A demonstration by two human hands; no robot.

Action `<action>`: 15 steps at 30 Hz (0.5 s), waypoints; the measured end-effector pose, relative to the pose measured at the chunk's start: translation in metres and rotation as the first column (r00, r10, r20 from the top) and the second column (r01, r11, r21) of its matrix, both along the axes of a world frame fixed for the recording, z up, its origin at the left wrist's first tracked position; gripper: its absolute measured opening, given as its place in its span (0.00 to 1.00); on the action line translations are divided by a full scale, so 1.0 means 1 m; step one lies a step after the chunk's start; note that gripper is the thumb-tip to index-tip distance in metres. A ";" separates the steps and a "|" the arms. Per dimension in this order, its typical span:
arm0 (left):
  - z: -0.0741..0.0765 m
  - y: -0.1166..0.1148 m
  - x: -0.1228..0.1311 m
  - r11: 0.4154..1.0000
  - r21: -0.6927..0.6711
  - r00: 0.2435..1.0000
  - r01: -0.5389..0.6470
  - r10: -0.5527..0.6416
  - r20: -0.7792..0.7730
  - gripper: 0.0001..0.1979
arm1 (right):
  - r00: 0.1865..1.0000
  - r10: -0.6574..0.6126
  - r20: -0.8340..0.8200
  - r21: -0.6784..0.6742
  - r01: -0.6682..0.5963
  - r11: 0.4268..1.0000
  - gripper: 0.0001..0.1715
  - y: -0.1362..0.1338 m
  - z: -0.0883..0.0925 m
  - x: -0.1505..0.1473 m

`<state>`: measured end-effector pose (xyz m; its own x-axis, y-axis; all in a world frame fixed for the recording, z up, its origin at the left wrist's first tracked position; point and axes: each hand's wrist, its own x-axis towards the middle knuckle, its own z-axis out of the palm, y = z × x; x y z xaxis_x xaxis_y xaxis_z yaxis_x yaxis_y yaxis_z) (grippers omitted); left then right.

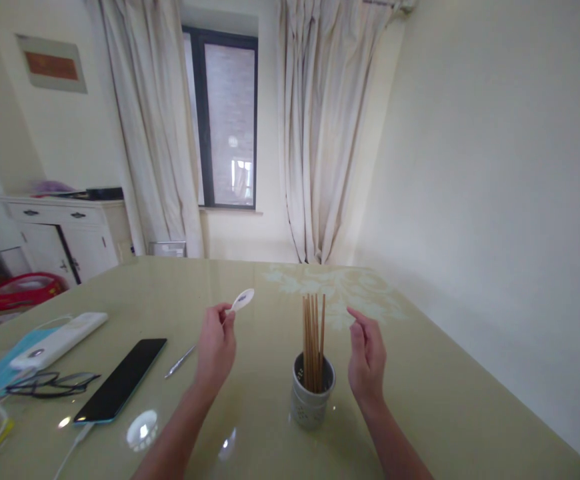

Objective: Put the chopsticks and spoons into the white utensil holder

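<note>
1. Left hand [217, 347]: pinching white spoon [243, 299] above glossy tabletop [263, 373].
2. Right hand [369, 360]: loosely curled, just beside grey perforated utensil holder [309, 408].
3. Utensil holder, contents: wooden chopsticks [312, 367], upright.
4. Tabletop, left: smartphone [123, 380], pen [180, 361], eyeglasses [53, 383].
5. Beyond: window [233, 120], pale curtains [320, 120].

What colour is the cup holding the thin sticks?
The cup is silvery grey, shown in the head view.
</note>
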<state>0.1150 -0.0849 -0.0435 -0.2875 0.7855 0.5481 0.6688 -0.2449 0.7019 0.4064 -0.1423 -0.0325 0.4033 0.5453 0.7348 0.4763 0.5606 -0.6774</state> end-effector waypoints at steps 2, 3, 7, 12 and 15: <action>0.004 -0.021 0.028 0.986 0.113 0.985 0.124 -0.136 0.104 0.17 | 0.995 0.051 0.086 0.055 -0.056 0.997 0.20 -0.008 0.001 -0.005; 0.004 -0.032 0.042 0.969 0.131 0.967 0.208 -0.224 0.122 0.17 | 0.985 0.100 0.140 0.067 -0.110 0.992 0.20 -0.011 0.000 -0.008; -0.008 -0.070 0.082 0.807 0.132 0.798 0.576 -0.590 0.126 0.14 | 0.923 0.304 0.234 0.036 -0.320 0.947 0.21 -0.021 -0.002 -0.020; -0.020 -0.082 0.085 0.699 0.077 0.694 0.711 -0.715 0.082 0.16 | 0.944 0.329 0.002 -0.020 -0.328 0.944 0.16 -0.021 0.002 -0.023; -0.021 -0.076 0.077 0.710 0.054 0.703 0.703 -0.704 0.099 0.32 | 0.961 0.201 -0.192 -0.004 -0.205 0.979 0.16 -0.015 0.005 -0.012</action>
